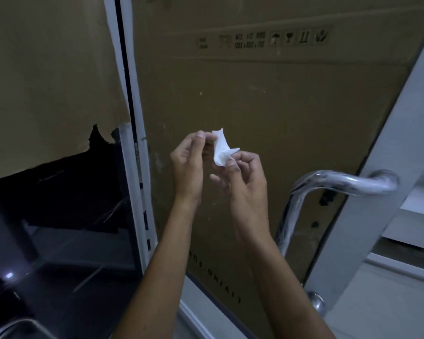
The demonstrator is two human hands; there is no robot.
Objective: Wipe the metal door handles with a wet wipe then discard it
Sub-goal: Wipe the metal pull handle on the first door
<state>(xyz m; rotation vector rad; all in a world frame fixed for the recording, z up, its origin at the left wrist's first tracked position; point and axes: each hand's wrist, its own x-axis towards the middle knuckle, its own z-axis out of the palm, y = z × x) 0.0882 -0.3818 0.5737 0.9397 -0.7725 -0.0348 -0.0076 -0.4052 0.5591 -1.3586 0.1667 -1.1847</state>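
A small white wet wipe [220, 148] is pinched between both hands at centre frame, apart from any handle. The right hand [242, 177] is closed on its lower edge by thumb and fingertips; the left hand [189, 162] is pinching near the top corner, though contact there is partly hidden.

Risk: the wipe is crumpled and small, so it could be dropped or torn while being unfolded, or too little surface presented.

The curved metal door handle [333, 184] sits right and near, unobstructed, on a grey door frame [382, 192]. Cardboard [267, 99] covers the panel behind. A second handle [17, 326] is glimpsed at far bottom left. Low light makes smears hard to judge.
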